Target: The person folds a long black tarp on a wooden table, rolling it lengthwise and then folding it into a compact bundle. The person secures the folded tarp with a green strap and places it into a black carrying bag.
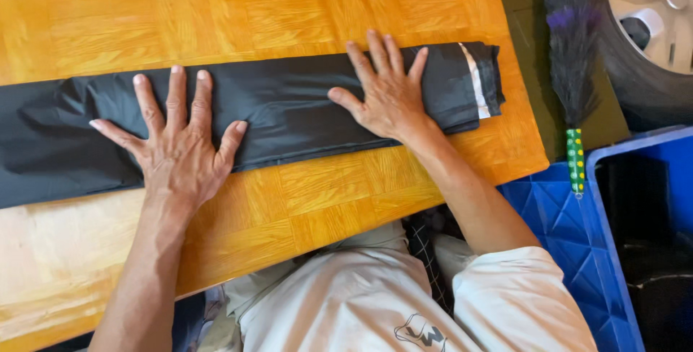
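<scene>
Black fabric (289,110), folded into a long flat band, lies across the wooden table (216,5) from the left edge of view to near the table's right end. Slight tilt: left part sits lower in frame, right part higher. Right end is stacked in several layers w/ a narrow pale strip (476,81) running across it, just short of the edge.

Left hand (177,142) rests palm-down on the band's left-centre, fingers (177,96) spread wide & flat, thumb out to the right on the cloth. Heel of the hand sits at the band's near edge, partly on bare wood. Nothing gripped; just pressing flat.

Right hand (386,92) lies palm-down on the right part of the band, fingers closer together, pointing away from the person, thumb splayed left. Also flat, holding nothing. Hands are well apart, w/ bare cloth between them.

Person wears a white t-shirt (375,301) at the near edge of the table. To the right, off the table: a blue plastic crate (563,215), a dark feather duster (574,49) w/ a green dotted handle, and a car wheel (653,27) w/ a silver hubcap at top right.
</scene>
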